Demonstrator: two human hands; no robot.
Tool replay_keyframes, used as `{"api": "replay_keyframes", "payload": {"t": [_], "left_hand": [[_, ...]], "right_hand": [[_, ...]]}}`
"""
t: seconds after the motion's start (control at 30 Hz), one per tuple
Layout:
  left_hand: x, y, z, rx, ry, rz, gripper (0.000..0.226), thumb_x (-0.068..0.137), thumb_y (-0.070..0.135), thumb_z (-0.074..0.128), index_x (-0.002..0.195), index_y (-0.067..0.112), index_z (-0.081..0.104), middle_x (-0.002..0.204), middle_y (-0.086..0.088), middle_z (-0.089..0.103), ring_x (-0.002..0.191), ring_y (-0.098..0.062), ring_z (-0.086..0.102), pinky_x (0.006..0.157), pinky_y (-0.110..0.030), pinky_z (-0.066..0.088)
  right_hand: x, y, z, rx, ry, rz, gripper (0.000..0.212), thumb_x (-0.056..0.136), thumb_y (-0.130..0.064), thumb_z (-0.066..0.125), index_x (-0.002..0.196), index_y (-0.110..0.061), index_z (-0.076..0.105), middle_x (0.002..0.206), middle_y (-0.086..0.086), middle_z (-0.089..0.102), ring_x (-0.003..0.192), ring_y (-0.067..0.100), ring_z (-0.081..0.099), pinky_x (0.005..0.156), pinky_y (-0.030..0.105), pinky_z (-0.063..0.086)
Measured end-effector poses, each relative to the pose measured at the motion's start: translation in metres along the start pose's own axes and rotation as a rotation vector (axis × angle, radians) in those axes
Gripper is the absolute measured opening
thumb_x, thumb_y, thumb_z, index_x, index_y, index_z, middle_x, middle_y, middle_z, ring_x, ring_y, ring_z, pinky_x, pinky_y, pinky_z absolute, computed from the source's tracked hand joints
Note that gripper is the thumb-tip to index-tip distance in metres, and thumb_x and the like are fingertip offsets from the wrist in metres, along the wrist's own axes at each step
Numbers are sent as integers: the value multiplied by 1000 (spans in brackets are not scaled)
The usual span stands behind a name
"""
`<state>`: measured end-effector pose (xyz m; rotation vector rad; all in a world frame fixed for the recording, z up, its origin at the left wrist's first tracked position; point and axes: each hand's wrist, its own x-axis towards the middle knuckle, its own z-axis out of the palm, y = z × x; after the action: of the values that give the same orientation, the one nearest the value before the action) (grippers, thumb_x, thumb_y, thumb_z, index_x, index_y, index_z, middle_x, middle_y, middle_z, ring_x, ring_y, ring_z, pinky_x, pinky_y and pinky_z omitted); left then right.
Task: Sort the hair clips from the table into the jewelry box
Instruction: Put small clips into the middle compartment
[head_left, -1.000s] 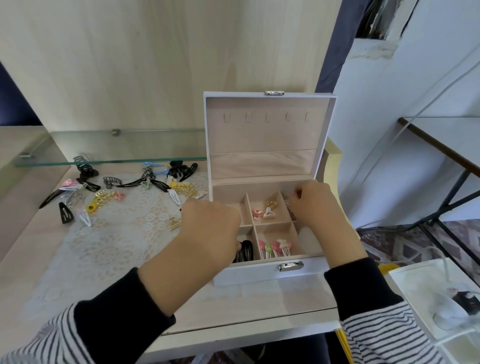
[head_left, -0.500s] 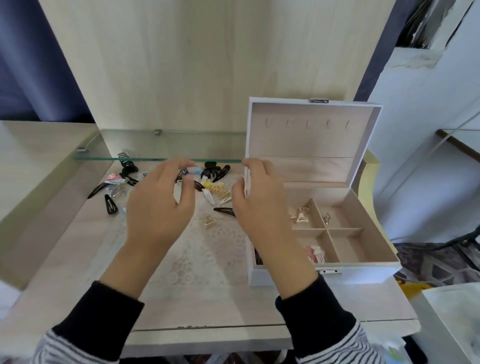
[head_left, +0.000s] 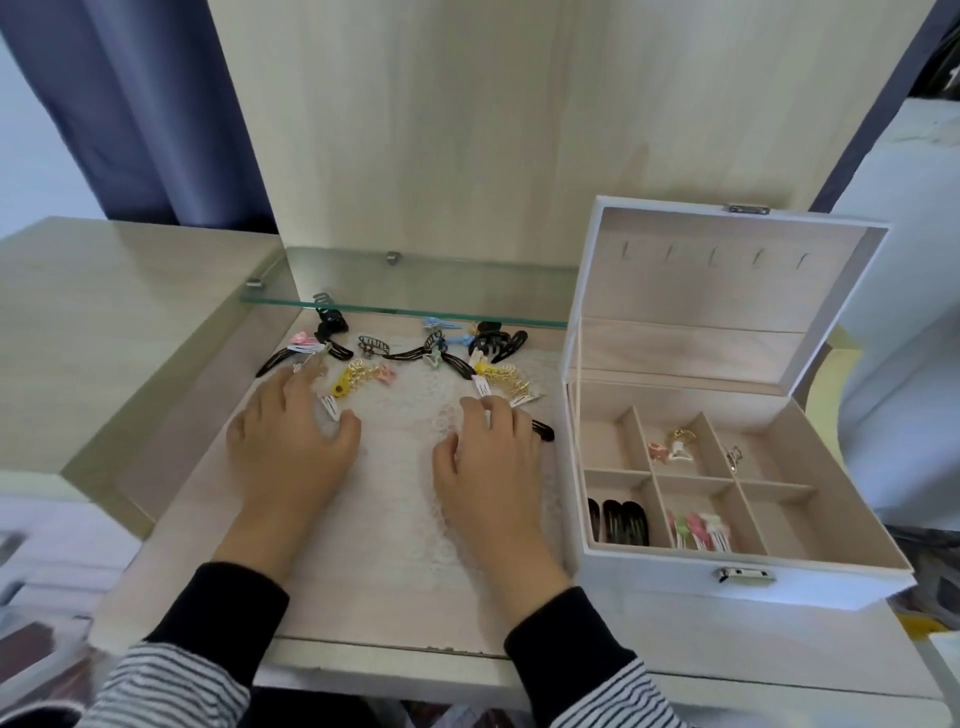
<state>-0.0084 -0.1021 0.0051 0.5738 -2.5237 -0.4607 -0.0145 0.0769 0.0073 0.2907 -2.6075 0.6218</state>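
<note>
White jewelry box (head_left: 737, 577) sits at the right of the table (head_left: 197, 499) with its lid standing open. Some stuff is already in it: black snap clips (head_left: 618, 522) in the front-left compartment, pastel clips (head_left: 698, 530) in the front-middle one, and pink and gold clips (head_left: 670, 448) in the back-middle. Most of the hair clips (head_left: 415, 358) are strewn across the far side of the lace mat (head_left: 410, 519), just under the glass shelf (head_left: 415, 306). Both hands are palm down over the mat with fingers loosely spread, not gripping anything as far as I can see. Left hand (head_left: 291, 441) has a white snap clip (head_left: 331, 407) lying between thumb and fingers, can't tell if it's actually touching it. Right hand (head_left: 493, 457) has its fingertips at the near edge of the pile, with a black clip (head_left: 543, 430) poking out just beside it.
</note>
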Motion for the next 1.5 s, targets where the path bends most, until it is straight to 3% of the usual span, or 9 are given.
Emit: {"api": "replay_keyframes", "payload": {"t": [0.33,0.63,0.77,0.97,1.07,1.2,1.3,1.4,1.5], "left_hand": [[2,-13,8,-12,34,-6,51,77,42,49,125,26,58,142,-2,45,134,-23,38,106,-47,30],[5,-21,13,48,63,12,13,88,35,61,94,28,71,130,4,58,130,-24,43,101,-47,31],[4,-19,8,31,71,-3,9,87,37,63,88,31,70,121,9,60,124,-18,47,98,-42,27],[8,-19,0,116,-104,-30,28,90,47,54,114,35,65,139,2,47,135,-21,31,104,-45,21],[10,-20,-5,152,-146,-27,29,92,47,51,113,36,67,144,2,43,137,-21,25,106,-44,19],[8,-18,-11,118,-102,-1,21,90,41,57,105,34,69,136,2,50,132,-23,33,104,-46,24],[9,-15,-15,45,-79,19,16,89,38,60,102,31,66,123,1,57,122,-27,44,100,-45,30],[11,-11,-18,-123,-76,91,13,87,30,64,99,25,63,101,1,63,102,-28,57,88,-45,46],[9,6,-24,-355,-112,85,10,89,23,63,99,23,60,87,8,63,86,-18,62,78,-34,49]], "right_hand": [[-3,6,13,-40,5,33,39,74,-28,38,101,-14,63,100,4,59,89,24,48,73,37,43],[-4,7,17,-34,10,58,23,70,-17,49,88,-10,60,86,8,54,77,26,46,65,38,41],[-4,8,17,6,1,56,15,69,-9,59,84,-7,60,84,10,54,75,27,48,64,38,41],[-3,6,12,1,17,22,20,69,-8,65,89,-7,62,87,10,56,75,27,50,63,37,43],[-2,2,10,27,34,-15,22,67,-3,67,89,-5,62,87,11,55,69,26,50,59,34,43],[0,-10,3,155,40,-53,24,68,10,62,89,-1,59,88,15,52,63,25,48,52,34,47],[3,-19,-11,237,48,-155,24,73,12,57,93,0,59,93,15,51,74,25,50,62,34,49],[8,-27,-34,273,60,-258,27,75,12,57,99,-1,60,97,13,53,81,25,52,67,31,49],[18,-31,-60,306,68,-296,26,78,9,58,101,-2,61,96,12,54,76,23,53,64,27,46]]}}
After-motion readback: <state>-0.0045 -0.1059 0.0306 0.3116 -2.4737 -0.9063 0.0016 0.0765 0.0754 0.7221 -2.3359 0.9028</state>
